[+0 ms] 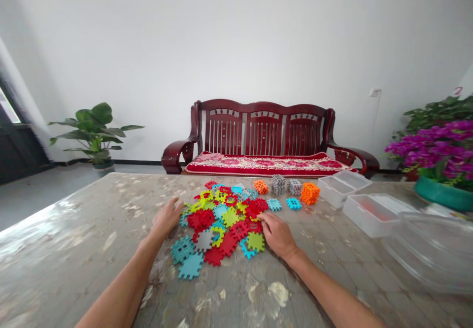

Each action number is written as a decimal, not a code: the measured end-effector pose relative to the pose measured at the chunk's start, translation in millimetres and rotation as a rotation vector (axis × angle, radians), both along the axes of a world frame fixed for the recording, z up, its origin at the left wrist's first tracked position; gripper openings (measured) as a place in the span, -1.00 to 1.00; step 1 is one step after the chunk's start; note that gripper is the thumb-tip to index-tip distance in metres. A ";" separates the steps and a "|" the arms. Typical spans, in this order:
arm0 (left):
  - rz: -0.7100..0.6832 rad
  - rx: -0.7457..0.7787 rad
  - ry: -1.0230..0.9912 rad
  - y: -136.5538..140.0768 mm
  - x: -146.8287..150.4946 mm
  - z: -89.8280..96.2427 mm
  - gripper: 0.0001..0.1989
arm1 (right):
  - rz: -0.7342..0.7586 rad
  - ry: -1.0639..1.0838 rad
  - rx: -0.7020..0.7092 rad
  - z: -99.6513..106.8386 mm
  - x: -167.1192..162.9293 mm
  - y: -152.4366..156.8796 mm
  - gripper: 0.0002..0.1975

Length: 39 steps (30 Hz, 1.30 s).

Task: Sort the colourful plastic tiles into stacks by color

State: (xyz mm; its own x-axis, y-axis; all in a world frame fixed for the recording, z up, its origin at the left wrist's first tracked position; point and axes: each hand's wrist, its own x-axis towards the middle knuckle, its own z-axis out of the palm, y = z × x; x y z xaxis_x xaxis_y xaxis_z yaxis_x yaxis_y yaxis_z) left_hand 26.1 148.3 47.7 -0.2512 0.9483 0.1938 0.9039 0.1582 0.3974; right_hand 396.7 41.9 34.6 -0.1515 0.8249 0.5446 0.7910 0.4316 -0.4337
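Observation:
A loose heap of flat plastic interlocking tiles point(229, 217) with notched edges lies in the middle of the table, in red, yellow-green, blue, teal and grey. My left hand point(168, 217) rests at the heap's left edge, its fingers stretched forward beside the yellow-green and teal tiles. On the opposite side, my right hand point(278, 233) touches the heap with its index finger out and the other fingers partly curled, near red tiles and a yellow-green tile point(255, 242). Nothing is visibly held in either hand. A grey tile point(204, 242) and a light-blue tile point(191, 266) lie at the near left.
Behind the heap stand orange cubes point(310, 193) and grey cubes point(278, 184) of joined pieces. To the right are clear plastic boxes point(369, 214) and a transparent lid point(432, 254). Purple flowers in a green pot point(443, 192) sit farther right. Beyond the table is a wooden bench point(262, 131).

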 end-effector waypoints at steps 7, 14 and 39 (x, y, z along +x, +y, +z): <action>-0.012 -0.020 0.037 -12.9 22.2 -10.5 -0.49 | 0.027 0.004 0.003 1.9 0.4 -0.5 -0.63; -0.077 0.007 0.072 -19.0 21.1 -11.1 -0.55 | 0.067 0.036 -0.005 3.8 1.0 -2.1 -0.67; -0.112 0.036 0.116 -23.1 23.8 -9.4 -0.54 | 0.075 -0.003 -0.015 2.0 1.8 -3.5 -0.69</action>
